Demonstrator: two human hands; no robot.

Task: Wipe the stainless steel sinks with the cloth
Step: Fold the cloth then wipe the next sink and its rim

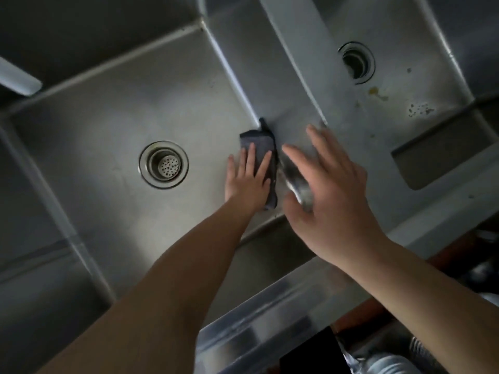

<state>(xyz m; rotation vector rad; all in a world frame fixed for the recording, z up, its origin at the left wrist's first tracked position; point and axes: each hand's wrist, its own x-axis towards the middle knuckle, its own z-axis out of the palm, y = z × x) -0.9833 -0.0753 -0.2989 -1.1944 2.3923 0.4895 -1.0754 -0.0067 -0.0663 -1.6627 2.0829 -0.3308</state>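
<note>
Left basin [113, 125]: a stainless steel sink seen from above, its floor bare apart from the strainer, so the whole floor is free for the cloth to travel.
Strainer drain [163, 164]: set in the middle of the left basin floor, well apart from the cloth.
Left hand [247, 179]: laid flat, fingers spread, palm down on the cloth; it presses rather than grips, a hold that suits spreading pressure across the fabric.
Cloth [263, 155]: dark and folded, on the left basin floor against the dividing wall, one corner riding up the wall; this placement appears to address the floor-wall corner.
Right hand [329, 190]: open, fingers loosely spread, holding nothing, raised above the divider, probably for balance.
Right basin [378, 122]: open drain hole [356, 63] and yellowish spots [378, 94] on its floor; apparently not yet wiped.
</note>
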